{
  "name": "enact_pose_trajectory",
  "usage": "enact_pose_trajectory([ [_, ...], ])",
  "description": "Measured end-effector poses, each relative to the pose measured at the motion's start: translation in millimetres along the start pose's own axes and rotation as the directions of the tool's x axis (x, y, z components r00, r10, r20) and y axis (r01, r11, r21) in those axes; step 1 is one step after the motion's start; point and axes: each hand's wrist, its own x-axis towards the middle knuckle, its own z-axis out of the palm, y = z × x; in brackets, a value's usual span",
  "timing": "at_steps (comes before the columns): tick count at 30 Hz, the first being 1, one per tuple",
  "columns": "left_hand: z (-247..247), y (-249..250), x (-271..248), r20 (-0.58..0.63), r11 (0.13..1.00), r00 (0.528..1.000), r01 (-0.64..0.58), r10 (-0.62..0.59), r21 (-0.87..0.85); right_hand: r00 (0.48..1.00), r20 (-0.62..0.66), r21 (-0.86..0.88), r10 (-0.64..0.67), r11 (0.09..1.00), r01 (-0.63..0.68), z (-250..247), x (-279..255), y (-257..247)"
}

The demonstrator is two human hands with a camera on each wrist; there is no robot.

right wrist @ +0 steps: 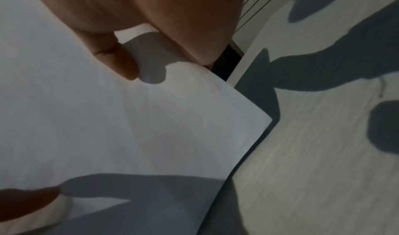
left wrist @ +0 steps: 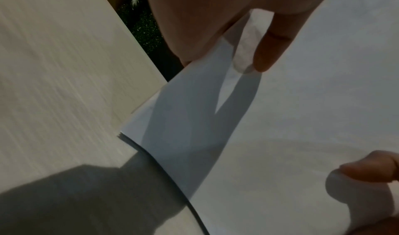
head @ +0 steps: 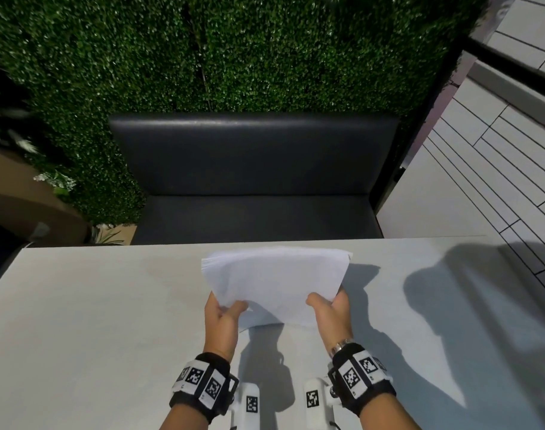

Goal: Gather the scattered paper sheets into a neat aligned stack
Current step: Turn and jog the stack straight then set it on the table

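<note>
A stack of white paper sheets [head: 274,280] is held up over the pale table [head: 94,305], tilted away from me, its far edges slightly fanned. My left hand [head: 223,311] pinches the stack's near left side, thumb on top. My right hand [head: 328,308] pinches the near right side the same way. In the left wrist view the paper stack [left wrist: 291,110] fills the right half, with my left thumb [left wrist: 265,54] pressed on it. The right wrist view has the paper stack [right wrist: 129,128] under my right thumb [right wrist: 121,63]. Fingers beneath the sheets are hidden.
A dark padded bench [head: 255,181] stands beyond the table's far edge, backed by a green hedge wall [head: 203,57]. Pale tiled floor [head: 498,156] runs along the right. Strong shadows of arms and body fall on the table's right side.
</note>
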Motion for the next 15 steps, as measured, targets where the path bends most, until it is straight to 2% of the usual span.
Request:
enact_pose_trajectory([
  [5, -6, -16, 5, 0.011, 0.994, 0.998, 0.061, -0.062, 0.091, 0.997, 0.073, -0.128, 0.04, 0.991, -0.03, -6, 4, 14],
  [11, -17, 0, 7, 0.061, 0.975, 0.998, -0.027, 0.013, 0.222, 0.992, 0.128, -0.19, -0.019, 0.981, 0.044, -21, 6, 15],
  [15, -31, -14, 18, 0.025, 0.918, 0.985, 0.148, -0.169, 0.367, 0.984, 0.134, -0.344, 0.121, 0.937, -0.069, -38, 7, 24],
])
